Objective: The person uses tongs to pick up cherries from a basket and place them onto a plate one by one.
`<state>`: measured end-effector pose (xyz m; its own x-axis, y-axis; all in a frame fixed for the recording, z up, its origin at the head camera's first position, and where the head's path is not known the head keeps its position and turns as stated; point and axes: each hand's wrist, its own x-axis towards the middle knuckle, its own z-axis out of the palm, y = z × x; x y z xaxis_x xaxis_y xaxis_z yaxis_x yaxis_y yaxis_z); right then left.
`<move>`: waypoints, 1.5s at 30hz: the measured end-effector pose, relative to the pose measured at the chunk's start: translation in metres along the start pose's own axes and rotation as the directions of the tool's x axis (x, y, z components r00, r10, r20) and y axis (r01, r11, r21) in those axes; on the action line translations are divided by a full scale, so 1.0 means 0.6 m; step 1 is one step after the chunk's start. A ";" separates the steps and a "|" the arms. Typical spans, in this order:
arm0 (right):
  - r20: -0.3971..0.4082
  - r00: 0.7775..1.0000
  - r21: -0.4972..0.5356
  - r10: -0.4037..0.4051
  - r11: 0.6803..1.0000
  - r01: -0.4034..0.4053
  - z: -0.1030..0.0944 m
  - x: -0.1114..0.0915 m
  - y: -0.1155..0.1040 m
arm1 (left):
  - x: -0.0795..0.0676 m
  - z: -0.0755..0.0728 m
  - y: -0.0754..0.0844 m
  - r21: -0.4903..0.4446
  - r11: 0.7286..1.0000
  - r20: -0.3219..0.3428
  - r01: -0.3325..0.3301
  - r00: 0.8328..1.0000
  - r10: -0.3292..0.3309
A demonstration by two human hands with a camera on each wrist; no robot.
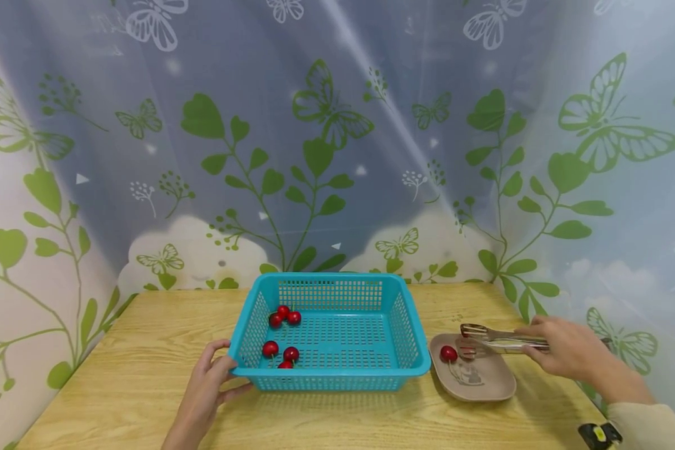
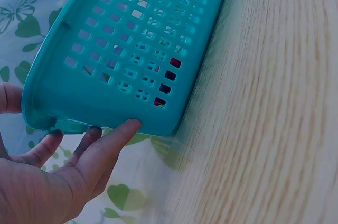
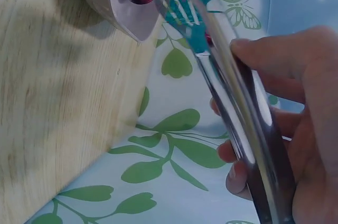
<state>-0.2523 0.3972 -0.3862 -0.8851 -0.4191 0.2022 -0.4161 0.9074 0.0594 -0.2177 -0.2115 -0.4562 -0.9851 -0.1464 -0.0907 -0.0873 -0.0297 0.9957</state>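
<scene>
My left hand (image 1: 202, 387) holds the near left corner of a turquoise plastic basket (image 1: 337, 380). In the left wrist view, the thumb is at the rim and the fingers (image 2: 108, 150) lie against the outer wall. My right hand (image 1: 565, 350) grips metal serving tongs (image 1: 517, 340) with slotted heads, which stand apart over a small beige plate (image 1: 484, 392). One red cherry (image 1: 449, 354) with a stem lies on the plate's left part, beside the tong heads. Several cherries (image 1: 270, 349) sit in the basket's left half, in two clusters.
The basket and plate stand side by side on a light wooden table (image 1: 135, 350). A curtain (image 1: 337, 187) with leaves and butterflies hangs behind and on both sides. Close to the plate's right is the table's right edge.
</scene>
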 end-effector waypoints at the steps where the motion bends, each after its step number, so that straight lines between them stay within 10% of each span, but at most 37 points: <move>1: -0.007 1.000 0.003 0.003 1.000 -0.003 0.000 0.000 0.000 | 0.000 0.000 0.000 0.000 1.000 0.000 0.001 1.000 -0.001; 14: -0.153 0.987 -0.079 -0.047 0.996 0.035 -0.009 0.014 -0.008 | -0.001 0.001 0.001 -0.003 1.000 -0.001 0.001 1.000 -0.001; 27: -0.358 0.916 -0.111 -0.184 0.982 0.154 -0.033 0.076 -0.057 | -0.001 0.000 -0.001 0.001 1.000 -0.006 -0.002 1.000 0.002; 45: -0.391 0.874 -0.049 -0.290 0.954 0.295 -0.045 0.169 -0.144 | -0.004 0.003 0.002 -0.007 1.000 -0.014 -0.007 1.000 0.007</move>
<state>-0.3006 0.2774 -0.3443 -0.5713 -0.6169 0.5414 -0.6479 0.7439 0.1640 -0.2157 -0.2096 -0.4548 -0.9834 -0.1607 -0.0844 -0.0797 -0.0354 0.9962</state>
